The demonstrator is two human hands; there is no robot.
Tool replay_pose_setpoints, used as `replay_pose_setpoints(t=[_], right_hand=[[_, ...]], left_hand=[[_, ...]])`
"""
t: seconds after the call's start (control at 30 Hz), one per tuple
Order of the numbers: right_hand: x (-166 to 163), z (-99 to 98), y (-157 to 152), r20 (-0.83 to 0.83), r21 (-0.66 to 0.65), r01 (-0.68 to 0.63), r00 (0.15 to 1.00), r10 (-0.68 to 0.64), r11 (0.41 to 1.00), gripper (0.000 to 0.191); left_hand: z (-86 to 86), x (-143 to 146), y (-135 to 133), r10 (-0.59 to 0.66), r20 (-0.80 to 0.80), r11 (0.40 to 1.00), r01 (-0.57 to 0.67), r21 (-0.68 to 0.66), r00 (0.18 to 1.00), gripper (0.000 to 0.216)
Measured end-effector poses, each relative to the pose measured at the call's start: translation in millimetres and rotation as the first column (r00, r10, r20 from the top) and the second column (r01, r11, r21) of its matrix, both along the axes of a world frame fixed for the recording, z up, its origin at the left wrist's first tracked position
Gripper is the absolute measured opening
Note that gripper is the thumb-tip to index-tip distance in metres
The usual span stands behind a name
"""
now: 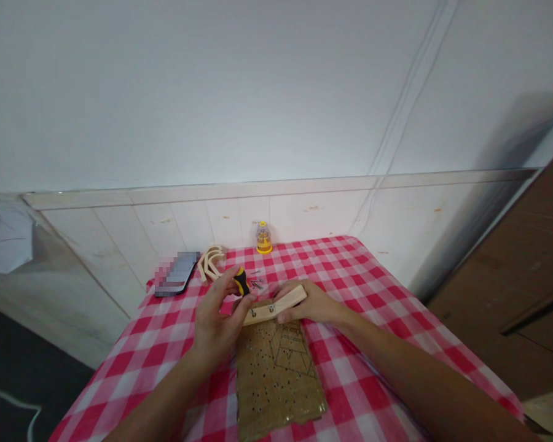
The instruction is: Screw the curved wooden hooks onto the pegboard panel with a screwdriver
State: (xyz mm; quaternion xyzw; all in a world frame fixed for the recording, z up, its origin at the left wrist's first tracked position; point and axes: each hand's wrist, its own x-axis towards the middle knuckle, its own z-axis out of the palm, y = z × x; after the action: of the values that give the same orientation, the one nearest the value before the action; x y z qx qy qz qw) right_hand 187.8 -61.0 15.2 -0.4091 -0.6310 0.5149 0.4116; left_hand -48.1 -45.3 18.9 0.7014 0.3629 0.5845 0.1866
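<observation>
My left hand (219,316) grips a short screwdriver with a black and yellow handle (241,282), its tip down by the near end of a pale wooden strip (276,306). My right hand (309,302) lies on that strip and holds it against the top edge of a brown perforated board (276,374). Two screw heads show in the strip. A few loose screws (257,283) lie just beyond the hands.
The table wears a red and white checked cloth (373,288). At the back stand a yellow bit holder (263,238), curved wooden pieces (211,260) and a dark phone (179,273). A white panelled wall runs behind; brown furniture (525,276) stands at the right.
</observation>
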Motion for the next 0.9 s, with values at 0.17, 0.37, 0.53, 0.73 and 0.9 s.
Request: replay_pose_setpoints(t=[0.17,0.37,0.53,0.73,0.9], right_hand=[[3.2,0.4,-0.2,0.027,-0.037,0.013,1.000,-0.012,0.999,0.042],[-0.8,-1.1,-1.3,-0.001,-0.032,0.033,0.999,-0.033,0.999,0.041],[-2.2,0.3,-3.0,0.013,-0.037,0.038,0.999,-0.038,0.999,0.038],[-3.0,-0.4,-1.8,-0.001,-0.036,0.045,0.999,-0.045,0.998,0.041],[-2.7,-0.3,-1.3,-0.006,-0.031,0.037,0.999,-0.037,0.999,0.039]], left_hand=[[-0.6,-0.7,-0.1,-0.020,-0.012,1.000,0.021,0.016,1.000,0.050],[-1.7,-0.9,0.1,-0.031,-0.004,0.999,0.032,0.016,0.999,0.051],[-1.5,-1.3,0.1,-0.052,0.009,0.999,0.052,-0.010,0.999,0.051],[-2.2,-1.0,-0.4,-0.076,0.053,0.996,0.078,-0.052,0.996,0.050],[-1.4,-1.7,-0.2,-0.087,0.049,0.993,0.090,-0.077,0.995,0.048]])
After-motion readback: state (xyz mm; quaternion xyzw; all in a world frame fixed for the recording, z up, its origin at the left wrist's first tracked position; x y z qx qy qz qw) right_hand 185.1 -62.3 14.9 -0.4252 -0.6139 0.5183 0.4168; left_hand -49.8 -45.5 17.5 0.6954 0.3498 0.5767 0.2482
